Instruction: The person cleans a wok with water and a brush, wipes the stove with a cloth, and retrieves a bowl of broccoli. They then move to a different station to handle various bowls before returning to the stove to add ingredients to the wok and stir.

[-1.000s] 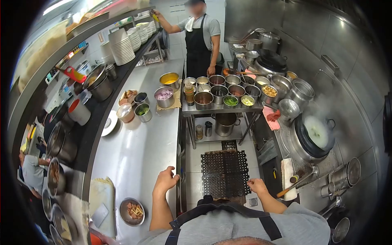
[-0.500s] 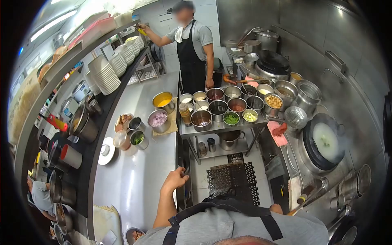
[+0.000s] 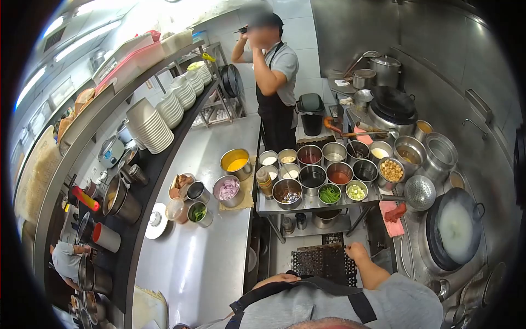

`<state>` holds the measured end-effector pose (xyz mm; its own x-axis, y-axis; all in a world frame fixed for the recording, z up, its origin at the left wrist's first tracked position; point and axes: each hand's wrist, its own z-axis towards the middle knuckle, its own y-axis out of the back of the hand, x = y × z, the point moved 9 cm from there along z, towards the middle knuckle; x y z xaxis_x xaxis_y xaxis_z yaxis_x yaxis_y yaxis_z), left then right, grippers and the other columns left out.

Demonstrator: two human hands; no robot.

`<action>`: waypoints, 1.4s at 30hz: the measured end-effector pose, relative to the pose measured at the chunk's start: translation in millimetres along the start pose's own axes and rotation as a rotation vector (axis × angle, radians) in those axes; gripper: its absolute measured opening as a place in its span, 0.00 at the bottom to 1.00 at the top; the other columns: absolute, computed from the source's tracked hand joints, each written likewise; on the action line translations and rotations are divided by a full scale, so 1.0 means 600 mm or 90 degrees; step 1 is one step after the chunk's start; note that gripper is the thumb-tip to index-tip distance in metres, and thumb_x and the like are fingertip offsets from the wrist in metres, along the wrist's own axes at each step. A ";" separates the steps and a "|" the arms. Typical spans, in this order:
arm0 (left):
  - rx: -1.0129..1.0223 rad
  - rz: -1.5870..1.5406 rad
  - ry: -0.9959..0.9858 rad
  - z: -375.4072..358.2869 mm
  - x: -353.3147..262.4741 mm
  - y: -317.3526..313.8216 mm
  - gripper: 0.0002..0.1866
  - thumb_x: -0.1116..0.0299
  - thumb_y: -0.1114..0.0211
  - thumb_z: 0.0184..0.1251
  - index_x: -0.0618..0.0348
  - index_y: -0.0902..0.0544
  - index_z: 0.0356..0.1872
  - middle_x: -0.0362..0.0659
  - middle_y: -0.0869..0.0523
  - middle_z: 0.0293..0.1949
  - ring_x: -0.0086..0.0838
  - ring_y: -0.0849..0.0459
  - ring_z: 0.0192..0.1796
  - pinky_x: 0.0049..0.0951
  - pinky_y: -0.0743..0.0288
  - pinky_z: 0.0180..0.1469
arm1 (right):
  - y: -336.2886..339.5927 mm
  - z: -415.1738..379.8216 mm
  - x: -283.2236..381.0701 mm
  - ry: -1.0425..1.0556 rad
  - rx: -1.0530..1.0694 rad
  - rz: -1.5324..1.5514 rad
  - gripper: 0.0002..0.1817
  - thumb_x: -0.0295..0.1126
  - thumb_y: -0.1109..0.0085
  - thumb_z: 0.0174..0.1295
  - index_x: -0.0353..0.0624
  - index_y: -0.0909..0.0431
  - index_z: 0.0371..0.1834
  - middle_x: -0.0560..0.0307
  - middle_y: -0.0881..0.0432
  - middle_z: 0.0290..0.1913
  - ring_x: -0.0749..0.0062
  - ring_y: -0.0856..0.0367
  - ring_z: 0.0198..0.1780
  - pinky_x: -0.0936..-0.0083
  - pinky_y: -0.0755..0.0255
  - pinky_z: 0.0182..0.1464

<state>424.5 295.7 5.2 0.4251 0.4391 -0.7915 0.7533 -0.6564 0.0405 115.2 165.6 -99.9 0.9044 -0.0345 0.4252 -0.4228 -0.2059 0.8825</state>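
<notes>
My left hand (image 3: 280,278) is drawn in at my waist, against the front of my dark apron (image 3: 315,282). Its fingers are mostly hidden, and I see nothing held there. Out in front of my body, my right hand (image 3: 357,253) is curled closed above the black floor mat (image 3: 323,267), with nothing visible in it. Past that hand stands a steel trolley (image 3: 312,205) crowded with metal pots. Among them are chopped greens (image 3: 330,194) and pale green cut pieces (image 3: 356,192).
On my right, a wok (image 3: 455,230) of cloudy liquid sits beside a perforated ladle (image 3: 419,193). A long steel counter (image 3: 192,263) runs along my left, with a pot of chopped onion (image 3: 229,189). A co-worker (image 3: 276,71) stands beyond the trolley.
My left hand has left the counter's edge and come in to my waist. My right hand has moved forward from my side. The co-worker has raised both hands to the head.
</notes>
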 end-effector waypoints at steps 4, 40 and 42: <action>0.065 0.040 -0.006 0.010 -0.029 0.023 0.20 0.58 0.40 0.69 0.60 0.21 0.55 0.40 0.15 0.46 0.22 0.21 0.51 0.21 0.31 0.56 | 0.026 0.023 0.033 -0.031 0.025 0.115 0.15 0.40 0.47 0.57 0.42 0.15 0.35 0.44 0.17 0.36 0.48 0.18 0.42 0.58 0.25 0.48; -0.180 0.096 -0.046 -0.048 -0.078 0.477 0.13 0.61 0.34 0.63 0.59 0.17 0.26 0.36 0.21 0.19 0.18 0.24 0.23 0.21 0.32 0.28 | -0.119 0.106 0.150 -0.035 0.128 -0.029 0.13 0.36 0.44 0.52 0.46 0.15 0.38 0.48 0.16 0.40 0.52 0.18 0.46 0.60 0.25 0.53; -0.158 -0.036 -0.078 -0.052 -0.093 0.470 0.14 0.61 0.34 0.64 0.59 0.19 0.23 0.33 0.23 0.18 0.17 0.26 0.22 0.20 0.35 0.26 | -0.136 0.103 0.102 -0.068 0.159 -0.074 0.12 0.35 0.44 0.52 0.44 0.15 0.36 0.45 0.16 0.38 0.51 0.17 0.45 0.60 0.25 0.52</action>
<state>628.9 105.6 79.8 0.3269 0.3833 -0.8638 0.8800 -0.4567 0.1303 208.3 119.8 -158.2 0.9527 -0.0966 0.2882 -0.3002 -0.4482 0.8420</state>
